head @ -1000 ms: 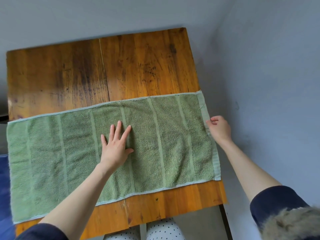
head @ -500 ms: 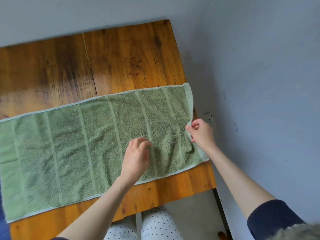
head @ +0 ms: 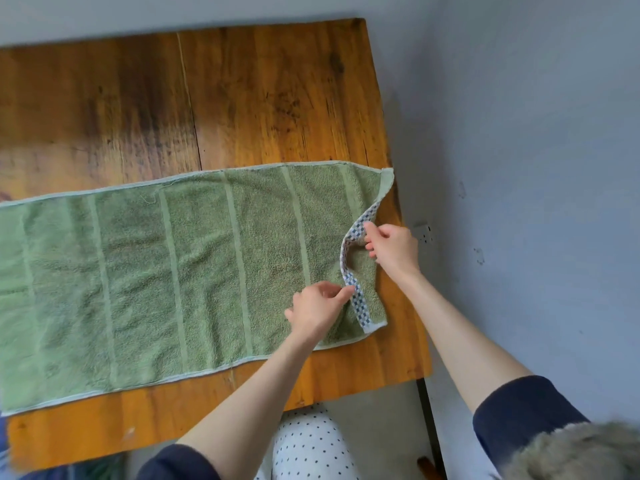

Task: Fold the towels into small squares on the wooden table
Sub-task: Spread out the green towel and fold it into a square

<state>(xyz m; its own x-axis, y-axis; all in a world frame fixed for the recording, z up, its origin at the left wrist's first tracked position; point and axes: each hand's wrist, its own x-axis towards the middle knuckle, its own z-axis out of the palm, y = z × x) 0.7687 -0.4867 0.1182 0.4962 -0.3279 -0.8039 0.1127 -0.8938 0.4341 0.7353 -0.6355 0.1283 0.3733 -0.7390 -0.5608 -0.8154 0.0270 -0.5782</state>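
A long green towel [head: 166, 271] with pale stripes lies flat across the wooden table [head: 242, 105], its left end running out of view. Its right end is lifted and curled over, showing a blue-and-white checked border. My right hand [head: 393, 249] pinches that border near its middle, by the table's right edge. My left hand [head: 317, 306] pinches the same border lower down, closer to the towel's near corner.
The table's right edge meets a grey wall [head: 519, 168] with a socket low down. The far half of the table is bare wood. My knees in dotted fabric [head: 308, 445] show below the near edge.
My left hand left the towel's middle and moved right to the end border. My right hand lifted that end, which now curls over with its checked side showing.
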